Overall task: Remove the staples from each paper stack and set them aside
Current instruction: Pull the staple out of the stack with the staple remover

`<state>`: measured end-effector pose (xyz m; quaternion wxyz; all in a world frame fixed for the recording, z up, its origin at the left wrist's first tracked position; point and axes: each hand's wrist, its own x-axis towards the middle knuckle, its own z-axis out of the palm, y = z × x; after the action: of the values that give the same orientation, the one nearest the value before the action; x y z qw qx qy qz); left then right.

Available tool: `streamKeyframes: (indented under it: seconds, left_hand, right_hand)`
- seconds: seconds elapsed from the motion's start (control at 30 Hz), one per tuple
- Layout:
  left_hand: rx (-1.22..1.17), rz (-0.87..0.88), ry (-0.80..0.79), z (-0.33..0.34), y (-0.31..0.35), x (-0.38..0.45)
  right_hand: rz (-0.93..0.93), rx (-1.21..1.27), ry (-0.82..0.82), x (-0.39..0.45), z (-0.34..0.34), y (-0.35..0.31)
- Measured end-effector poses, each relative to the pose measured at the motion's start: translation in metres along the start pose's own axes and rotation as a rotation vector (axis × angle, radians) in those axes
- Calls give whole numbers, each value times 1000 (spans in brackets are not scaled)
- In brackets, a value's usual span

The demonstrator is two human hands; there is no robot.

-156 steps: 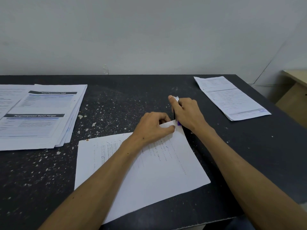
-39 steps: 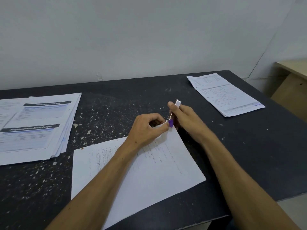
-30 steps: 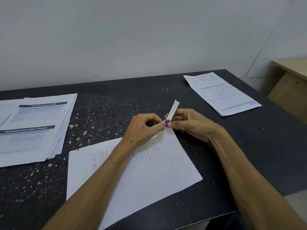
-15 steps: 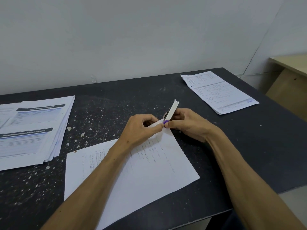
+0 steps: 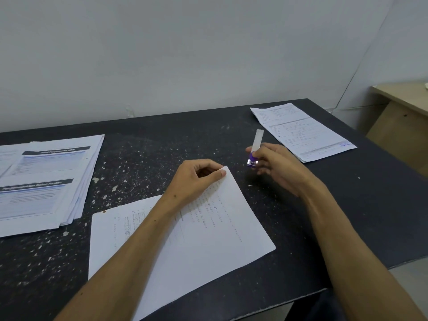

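A white paper stack (image 5: pixel 208 239) with handwriting lies on the black table (image 5: pixel 162 147) in front of me. My left hand (image 5: pixel 196 179) pinches its far corner between thumb and fingers. My right hand (image 5: pixel 275 165) grips a small stapler-like remover tool (image 5: pixel 254 149) with a white metal arm and a purple end, held upright a little to the right of that corner and clear of the paper. A tiny bent staple (image 5: pixel 235 163) seems to lie on the table between the corner and the tool.
A thick pile of printed papers (image 5: pixel 44 179) lies at the left. A folded printed stack (image 5: pixel 301 130) lies at the far right of the table. A beige desk (image 5: pixel 403 117) stands beyond the right edge. White specks dot the tabletop.
My right hand has pulled the tool away from the paper corner, to the right. My left hand still holds the corner. The camera view has shifted slightly.
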<state>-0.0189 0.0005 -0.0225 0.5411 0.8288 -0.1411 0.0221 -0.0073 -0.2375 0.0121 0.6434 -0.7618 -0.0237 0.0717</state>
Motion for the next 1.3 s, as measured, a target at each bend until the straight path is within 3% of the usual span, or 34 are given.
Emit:
streamKeyframes:
  seconds: [0.13,0.4,0.67,0.97,1.1,1.17,1.3]
  left_hand:
    - [-25,20,-20,0,1,0]
    - [-34,2,-23,0,-1,0]
    - [-67,-41,-11,-2,5,1]
    - [-59,-82,-64,-14,18,0]
    - [-39,-62,-64,-23,28,-1]
    - [-9,-59,-54,-28,33,-1]
    - [33,-22,-78,-35,47,-2]
  right_hand:
    - [31,-434,143,-3,-9,-5]
    - [19,-760,201,-7,-8,9]
    - [-94,-893,293,-16,7,23]
    - [-120,-913,270,-19,2,32]
    - [-367,-692,427,-24,6,21]
    - [-432,-549,335,-27,12,7]
    - [-344,-463,-44,-31,27,-12]
